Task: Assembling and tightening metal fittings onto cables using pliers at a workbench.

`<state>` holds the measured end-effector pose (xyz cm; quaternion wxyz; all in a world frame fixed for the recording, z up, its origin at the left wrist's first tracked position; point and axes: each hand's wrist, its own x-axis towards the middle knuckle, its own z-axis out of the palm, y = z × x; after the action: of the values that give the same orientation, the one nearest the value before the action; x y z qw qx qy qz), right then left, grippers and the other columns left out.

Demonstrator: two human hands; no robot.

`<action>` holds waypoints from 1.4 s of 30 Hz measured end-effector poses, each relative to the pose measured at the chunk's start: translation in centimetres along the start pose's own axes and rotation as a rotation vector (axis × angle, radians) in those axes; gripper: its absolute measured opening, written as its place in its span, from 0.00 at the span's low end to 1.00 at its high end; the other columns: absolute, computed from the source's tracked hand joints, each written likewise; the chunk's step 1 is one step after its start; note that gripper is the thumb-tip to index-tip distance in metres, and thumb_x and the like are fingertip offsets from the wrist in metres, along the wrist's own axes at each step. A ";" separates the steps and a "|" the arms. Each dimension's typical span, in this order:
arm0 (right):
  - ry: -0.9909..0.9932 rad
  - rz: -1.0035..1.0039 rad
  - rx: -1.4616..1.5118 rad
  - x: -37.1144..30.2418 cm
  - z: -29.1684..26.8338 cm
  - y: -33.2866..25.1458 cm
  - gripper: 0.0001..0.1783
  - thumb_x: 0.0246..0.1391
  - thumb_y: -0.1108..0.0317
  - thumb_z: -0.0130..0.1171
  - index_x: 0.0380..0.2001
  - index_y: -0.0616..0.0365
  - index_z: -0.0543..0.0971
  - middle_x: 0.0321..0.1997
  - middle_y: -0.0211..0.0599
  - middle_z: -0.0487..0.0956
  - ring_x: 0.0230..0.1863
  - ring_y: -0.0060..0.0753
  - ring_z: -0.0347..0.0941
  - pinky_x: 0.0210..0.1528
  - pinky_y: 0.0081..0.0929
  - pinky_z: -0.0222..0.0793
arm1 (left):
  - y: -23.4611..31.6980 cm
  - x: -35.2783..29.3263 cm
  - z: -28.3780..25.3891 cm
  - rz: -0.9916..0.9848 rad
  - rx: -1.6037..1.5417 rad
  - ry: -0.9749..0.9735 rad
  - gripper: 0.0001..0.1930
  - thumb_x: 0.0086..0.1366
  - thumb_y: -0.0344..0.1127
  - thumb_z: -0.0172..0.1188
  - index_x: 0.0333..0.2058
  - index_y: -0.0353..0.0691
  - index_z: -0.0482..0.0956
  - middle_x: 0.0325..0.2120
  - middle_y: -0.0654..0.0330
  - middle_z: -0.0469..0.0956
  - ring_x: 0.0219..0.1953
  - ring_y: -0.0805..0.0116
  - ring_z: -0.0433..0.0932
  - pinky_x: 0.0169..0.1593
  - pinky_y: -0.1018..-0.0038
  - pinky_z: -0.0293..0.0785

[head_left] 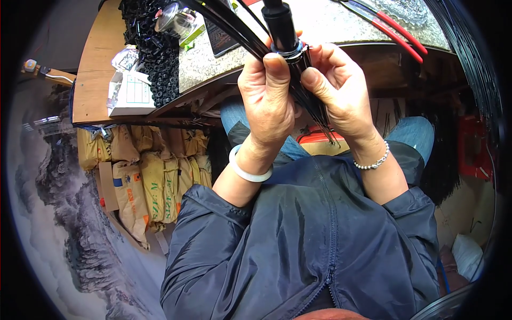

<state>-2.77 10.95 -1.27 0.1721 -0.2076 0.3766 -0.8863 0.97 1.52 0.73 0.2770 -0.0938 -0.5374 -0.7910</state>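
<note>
From afar, I am pinching black rods [237,31] in both the left hand [269,98] and right hand [344,88], beneath the black tube [282,29], by the table [322,26]; uneven pressure could be letting rods slip.

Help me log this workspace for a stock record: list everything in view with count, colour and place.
Thin rods: many, black, bundled at both hands
Tubular part: one, black, top centre
Table: one, wood and speckled grey, top
Small parts: many, black, table's left
Box: one, white, table's left
Round container: one, clear, upper left
Flat device: one, dark, upper centre
Pliers: one, red-handled, upper right
Strands: many, black, right edge
Sacks: several, tan and yellow, lower left
Bag: one, white, lower right
Jacket: one, dark blue, centre
Bangle: one, white, left arm
Bracelet: one, silvery, right wrist
Left hand: one, bare, upper centre
Right hand: one, bare, upper centre
</note>
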 end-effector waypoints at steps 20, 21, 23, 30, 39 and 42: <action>-0.101 0.153 0.161 0.1 -0.2 0.5 0.16 0.49 0.71 0.61 0.42 0.64 0.75 0.37 0.29 0.77 0.40 0.17 0.70 0.46 0.16 0.65 | 0.5 0.0 -0.5 -0.040 0.098 -0.051 0.27 0.66 0.50 0.42 0.51 0.28 0.60 0.39 0.50 0.75 0.46 0.56 0.74 0.52 0.66 0.68; -0.090 0.135 0.142 0.2 0.0 0.5 0.16 0.49 0.71 0.61 0.41 0.64 0.75 0.37 0.29 0.77 0.39 0.16 0.70 0.46 0.16 0.65 | 0.5 0.1 -0.7 -0.041 0.098 -0.052 0.27 0.66 0.50 0.42 0.51 0.28 0.60 0.39 0.50 0.75 0.46 0.56 0.74 0.52 0.66 0.68; -0.079 0.117 0.123 0.2 -0.1 0.5 0.15 0.49 0.71 0.61 0.41 0.64 0.75 0.36 0.29 0.77 0.38 0.16 0.70 0.45 0.15 0.65 | 0.6 0.2 -1.1 -0.063 0.120 -0.106 0.27 0.66 0.49 0.42 0.51 0.28 0.60 0.39 0.49 0.75 0.46 0.56 0.74 0.52 0.66 0.69; -0.069 0.095 0.131 0.0 -0.3 0.6 0.15 0.48 0.70 0.62 0.40 0.63 0.76 0.36 0.28 0.76 0.37 0.15 0.69 0.45 0.16 0.65 | 0.3 0.5 -0.8 -0.065 0.046 -0.097 0.28 0.65 0.50 0.42 0.51 0.29 0.60 0.38 0.52 0.75 0.45 0.55 0.75 0.52 0.64 0.68; -0.064 0.110 0.170 0.1 -0.3 0.5 0.14 0.50 0.67 0.61 0.39 0.63 0.77 0.37 0.28 0.76 0.41 0.16 0.68 0.48 0.16 0.63 | 0.5 0.0 -0.7 -0.074 0.019 -0.081 0.28 0.65 0.51 0.42 0.51 0.30 0.59 0.38 0.54 0.76 0.44 0.57 0.75 0.54 0.62 0.66; -0.100 0.133 0.150 0.1 -0.5 0.4 0.15 0.53 0.66 0.58 0.41 0.64 0.75 0.40 0.29 0.75 0.42 0.16 0.68 0.48 0.16 0.63 | 0.7 -0.1 -0.6 -0.066 0.021 -0.092 0.27 0.66 0.51 0.40 0.51 0.32 0.58 0.39 0.54 0.75 0.45 0.58 0.74 0.54 0.63 0.66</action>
<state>-3.04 11.00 -1.86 0.2641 -0.2127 0.3133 -0.8871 1.53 0.84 0.97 0.2268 -0.1095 -0.5605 -0.7889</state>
